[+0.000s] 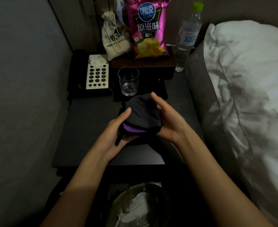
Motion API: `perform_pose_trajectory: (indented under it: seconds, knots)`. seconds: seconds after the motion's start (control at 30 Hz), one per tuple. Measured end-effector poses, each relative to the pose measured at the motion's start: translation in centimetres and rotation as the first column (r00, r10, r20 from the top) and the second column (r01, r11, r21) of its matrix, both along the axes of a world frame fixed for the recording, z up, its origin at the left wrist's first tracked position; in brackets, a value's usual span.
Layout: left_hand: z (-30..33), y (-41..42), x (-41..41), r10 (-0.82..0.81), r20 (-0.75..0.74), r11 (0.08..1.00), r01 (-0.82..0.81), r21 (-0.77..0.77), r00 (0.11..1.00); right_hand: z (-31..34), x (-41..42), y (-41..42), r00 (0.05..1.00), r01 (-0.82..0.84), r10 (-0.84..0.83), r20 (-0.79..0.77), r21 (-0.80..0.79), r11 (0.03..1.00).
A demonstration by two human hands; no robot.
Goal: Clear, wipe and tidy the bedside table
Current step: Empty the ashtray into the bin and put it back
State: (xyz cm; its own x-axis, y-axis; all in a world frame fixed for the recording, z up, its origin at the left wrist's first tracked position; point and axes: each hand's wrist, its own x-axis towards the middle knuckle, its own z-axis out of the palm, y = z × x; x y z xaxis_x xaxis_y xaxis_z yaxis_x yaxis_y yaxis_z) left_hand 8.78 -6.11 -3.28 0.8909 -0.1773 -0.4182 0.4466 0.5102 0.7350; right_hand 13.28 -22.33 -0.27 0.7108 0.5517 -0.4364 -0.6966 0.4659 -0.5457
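Dark grey cloth (140,112), folded with a purple layer showing at its near edge, sat between both hands just above the black table (89,128). The left hand (117,130) cupped it from below with the thumb on top; the right hand (166,122) held its other side, fingers reaching over the far edge. Behind stood an empty glass (128,81), a telephone (92,74), a crisp bag (149,28), a drawstring pouch (113,38) and a water bottle (187,36)
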Motion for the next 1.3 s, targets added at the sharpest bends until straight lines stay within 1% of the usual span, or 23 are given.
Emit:
perform_pose_trajectory:
  seconds: [0.03,0.1,0.13,0.23,0.27,0.3,0.33,0.37,0.43,0.5,0.53,0.57,0.6,0.63,0.67,0.7,0.77,0.83,1.03,1.17,1.23,1.3]
  knots:
    - [0.0,-0.2,-0.6,0.002,-0.025,0.999,-0.002,-0.034,1.000,0.1,-0.7,0.0,1.000,0.002,-0.001,0.027,-0.043,0.999]
    - [0.2,-0.8,-1.6,0.054,-0.065,0.998,-0.055,-0.011,0.996,0.1,-2.1,-0.1,0.991,0.034,-0.010,0.134,-0.180,0.983]
    - [0.2,-1.1,-2.2,0.083,-0.078,0.997,-0.083,0.007,0.993,0.0,-2.7,-0.2,0.978,0.075,-0.021,0.205,-0.261,0.962]
    - [0.8,-2.3,-4.1,0.116,-0.101,0.993,-0.116,0.007,0.988,0.5,-4.7,-1.0,0.914,0.224,-0.033,0.404,-0.437,0.871]
    - [1.1,-2.6,-4.7,0.115,-0.104,0.993,-0.116,0.000,0.988,0.9,-5.4,-1.6,0.871,0.296,-0.004,0.492,-0.517,0.803]
    - [1.5,-2.9,-5.3,0.117,-0.103,0.993,-0.119,-0.012,0.988,1.3,-6.1,-2.3,0.816,0.385,0.051,0.576,-0.607,0.695]
    - [1.9,-3.2,-5.9,0.123,-0.098,0.992,-0.126,-0.025,0.988,1.8,-6.7,-3.4,0.757,0.486,0.123,0.642,-0.678,0.552]
    - [2.3,-3.4,-6.4,0.125,-0.088,0.991,-0.129,-0.040,0.988,2.3,-7.3,-4.7,0.700,0.584,0.194,0.688,-0.707,0.400]
    - [3.2,-4.1,-7.4,0.103,-0.062,0.992,-0.107,-0.063,0.993,3.9,-8.2,-8.0,0.610,0.727,0.320,0.725,-0.673,0.137]
    - [4.2,-4.8,-8.2,0.075,-0.044,0.992,-0.079,-0.094,0.996,5.9,-8.8,-11.7,0.582,0.794,0.436,0.686,-0.596,-0.122]
    - [4.6,-5.3,-8.6,0.062,-0.039,0.992,-0.065,-0.107,0.997,6.7,-8.9,-13.4,0.600,0.792,0.489,0.633,-0.553,-0.257]
    - [5.1,-5.7,-8.9,0.043,-0.032,0.992,-0.047,-0.114,0.999,7.5,-8.9,-15.0,0.650,0.757,0.520,0.555,-0.532,-0.379]
    - [5.5,-6.1,-9.2,0.025,-0.026,0.993,-0.028,-0.115,0.999,8.3,-8.9,-16.4,0.729,0.682,0.506,0.461,-0.549,-0.482]
    - [6.0,-6.5,-9.6,0.009,-0.022,0.993,-0.011,-0.119,1.000,8.9,-8.8,-17.6,0.811,0.581,0.453,0.370,-0.595,-0.555]
    - [6.3,-6.9,-10.0,-0.006,-0.020,0.992,0.004,-0.124,1.000,9.3,-8.6,-18.7,0.877,0.474,0.386,0.287,-0.650,-0.594]
    - [6.7,-7.1,-10.3,-0.020,-0.019,0.992,0.017,-0.128,1.000,9.6,-8.5,-19.6,0.922,0.374,0.321,0.215,-0.703,-0.604]
    - [7.3,-7.5,-11.0,-0.043,-0.017,0.992,0.041,-0.121,0.999,10.0,-8.2,-21.1,0.968,0.228,0.217,0.123,-0.789,-0.570]
    - [7.9,-7.6,-11.6,-0.050,-0.013,0.994,0.049,-0.100,0.999,10.1,-8.0,-21.9,0.981,0.173,0.166,0.101,-0.841,-0.513]
    - [9.0,-6.4,-13.2,-0.041,-0.008,0.994,0.040,-0.099,0.999,10.4,-7.9,-23.1,0.976,0.211,0.137,0.170,-0.893,-0.397]
    - [9.1,-5.7,-14.0,-0.042,-0.015,0.993,0.040,-0.112,0.999,10.7,-8.1,-23.3,0.975,0.221,0.076,0.208,-0.902,-0.370]
    - [9.2,-5.3,-14.4,-0.043,-0.024,0.988,0.039,-0.149,0.999,11.0,-8.7,-23.0,0.964,0.261,0.059,0.258,-0.897,-0.357]
    - [9.4,-5.0,-14.9,-0.046,-0.027,0.984,0.040,-0.174,0.999,11.5,-9.7,-22.3,0.937,0.344,0.081,0.339,-0.869,-0.355]
